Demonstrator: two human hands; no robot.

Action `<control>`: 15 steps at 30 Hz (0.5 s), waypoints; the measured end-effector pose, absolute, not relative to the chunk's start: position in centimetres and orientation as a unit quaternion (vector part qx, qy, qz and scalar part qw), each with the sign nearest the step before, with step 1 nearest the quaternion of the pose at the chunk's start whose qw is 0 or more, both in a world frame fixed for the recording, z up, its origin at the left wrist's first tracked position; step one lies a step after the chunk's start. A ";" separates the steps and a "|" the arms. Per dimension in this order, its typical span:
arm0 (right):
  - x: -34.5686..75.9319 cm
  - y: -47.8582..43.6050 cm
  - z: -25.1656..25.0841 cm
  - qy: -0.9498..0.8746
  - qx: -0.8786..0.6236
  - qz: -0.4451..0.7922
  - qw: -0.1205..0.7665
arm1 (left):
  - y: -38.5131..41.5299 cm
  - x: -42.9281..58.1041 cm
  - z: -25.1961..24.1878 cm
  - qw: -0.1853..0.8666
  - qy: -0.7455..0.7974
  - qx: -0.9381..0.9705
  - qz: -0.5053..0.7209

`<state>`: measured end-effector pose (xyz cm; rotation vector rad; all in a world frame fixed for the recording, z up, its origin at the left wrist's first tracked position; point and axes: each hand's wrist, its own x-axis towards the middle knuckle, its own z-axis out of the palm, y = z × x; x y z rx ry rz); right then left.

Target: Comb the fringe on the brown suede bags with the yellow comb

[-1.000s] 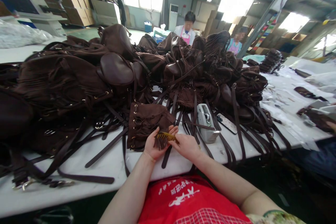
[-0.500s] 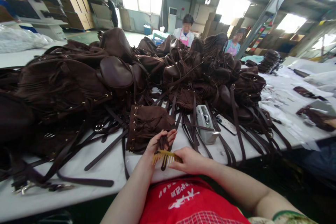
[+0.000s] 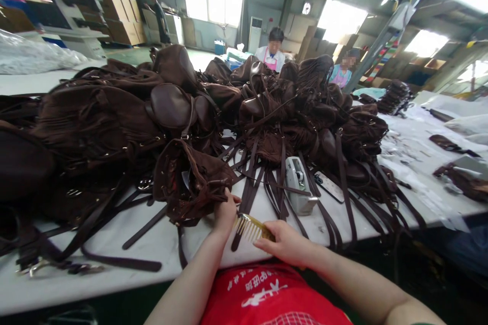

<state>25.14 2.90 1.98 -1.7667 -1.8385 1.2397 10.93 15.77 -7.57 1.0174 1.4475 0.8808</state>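
Observation:
A dark brown fringed bag point(image 3: 179, 172) stands tipped on the white table in front of me, its mouth turned toward me. My left hand point(image 3: 227, 208) is closed on the bag's lower right side; the fingertips are partly hidden. In my right hand point(image 3: 280, 238) I grip a yellowish wide-toothed comb point(image 3: 251, 227) by one end, teeth facing down. The comb's far end is just right of my left hand, over a dark strap lying on the table.
A large heap of brown bags point(image 3: 95, 117) fills the table behind. Straps hang over the front edge. A grey tape dispenser point(image 3: 299, 183) and a white phone point(image 3: 328, 185) lie right of centre. Two people sit beyond the heap; another person point(image 3: 158, 18) stands farther back.
The bag has been lifted and turned so its opening shows. My left hand has gone from an open palm under the fringe to gripping the bag; the comb has shifted slightly right.

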 end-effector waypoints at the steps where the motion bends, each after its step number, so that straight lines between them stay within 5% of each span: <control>1: 25.2 2.9 2.2 -0.640 -0.616 0.432 0.155 | 15.8 11.0 -7.5 0.544 0.617 0.433 0.370; 15: 27.5 1.5 3.7 -0.638 -0.576 0.462 0.220 | 20.3 8.7 -6.4 0.682 0.562 0.244 0.399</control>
